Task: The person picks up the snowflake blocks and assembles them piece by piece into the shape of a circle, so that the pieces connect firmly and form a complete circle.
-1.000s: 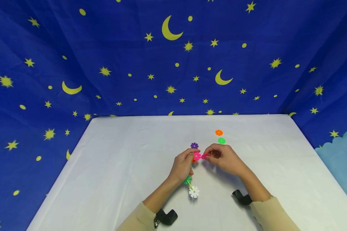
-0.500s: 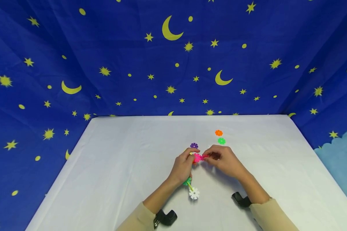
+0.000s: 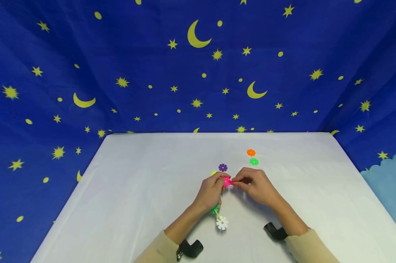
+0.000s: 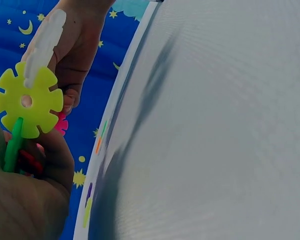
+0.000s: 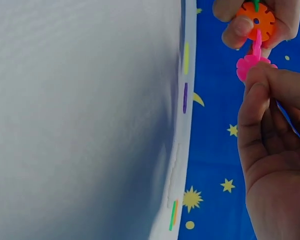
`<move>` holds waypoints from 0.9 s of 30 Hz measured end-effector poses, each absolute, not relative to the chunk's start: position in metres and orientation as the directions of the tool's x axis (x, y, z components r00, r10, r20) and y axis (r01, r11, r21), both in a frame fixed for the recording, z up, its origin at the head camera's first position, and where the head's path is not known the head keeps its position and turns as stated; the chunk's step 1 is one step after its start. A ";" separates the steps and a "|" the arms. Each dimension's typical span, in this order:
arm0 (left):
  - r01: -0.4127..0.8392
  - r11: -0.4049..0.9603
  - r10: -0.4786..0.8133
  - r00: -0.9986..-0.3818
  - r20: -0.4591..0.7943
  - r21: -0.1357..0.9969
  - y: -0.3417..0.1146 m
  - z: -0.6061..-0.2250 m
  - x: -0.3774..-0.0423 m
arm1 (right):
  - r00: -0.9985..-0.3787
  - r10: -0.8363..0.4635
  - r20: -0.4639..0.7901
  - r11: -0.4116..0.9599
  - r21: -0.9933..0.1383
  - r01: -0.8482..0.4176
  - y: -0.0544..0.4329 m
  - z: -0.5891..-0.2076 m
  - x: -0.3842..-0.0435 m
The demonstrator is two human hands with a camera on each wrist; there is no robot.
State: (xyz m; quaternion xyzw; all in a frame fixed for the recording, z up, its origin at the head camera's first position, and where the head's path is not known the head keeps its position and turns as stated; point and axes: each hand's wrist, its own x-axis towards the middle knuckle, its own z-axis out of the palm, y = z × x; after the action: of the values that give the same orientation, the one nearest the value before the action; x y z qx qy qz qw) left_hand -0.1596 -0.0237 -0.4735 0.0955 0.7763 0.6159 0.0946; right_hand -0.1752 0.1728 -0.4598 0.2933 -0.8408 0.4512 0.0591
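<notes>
My left hand point(image 3: 209, 191) holds a chain of notched plastic interlocking discs. Its lower end shows a white disc point(image 3: 222, 223) and a green disc point(image 3: 214, 209). A yellow disc point(image 4: 29, 100) links these two in the left wrist view. At the chain's upper end, an orange disc point(image 5: 264, 22) sits between the left fingers, with a pink disc point(image 5: 257, 44) slotted edge-on into it. My right hand point(image 3: 257, 184) pinches another pink disc point(image 5: 247, 65) between thumb and forefinger. The two pink discs meet at their edges; how deeply they interlock is partly hidden by the fingers.
Loose discs lie on the white table point(image 3: 135, 190) beyond the hands: orange point(image 3: 251, 152), green point(image 3: 254, 162), purple point(image 3: 222, 167), a partly covered yellow one point(image 3: 214, 173) and a white one by the right hand. A blue star-patterned cloth point(image 3: 151, 65) stands behind.
The right hand has brought its pink disc leftward against the pink disc on the chain, closing the small gap between them. The left hand keeps its hold. The head view has shifted slightly.
</notes>
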 end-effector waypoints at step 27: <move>0.229 0.438 0.161 -0.971 0.175 0.869 -0.024 -0.475 -0.165 | -0.880 -0.367 0.303 0.478 -0.750 -0.458 0.165 -0.456 -0.169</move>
State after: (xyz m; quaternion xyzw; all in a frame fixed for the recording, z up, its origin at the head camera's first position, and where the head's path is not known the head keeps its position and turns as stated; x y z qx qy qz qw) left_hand -0.1649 -0.0236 -0.4752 0.1150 0.8473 0.5174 -0.0332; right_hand -0.1686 0.1650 -0.4557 0.2402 -0.8581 0.4510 0.0504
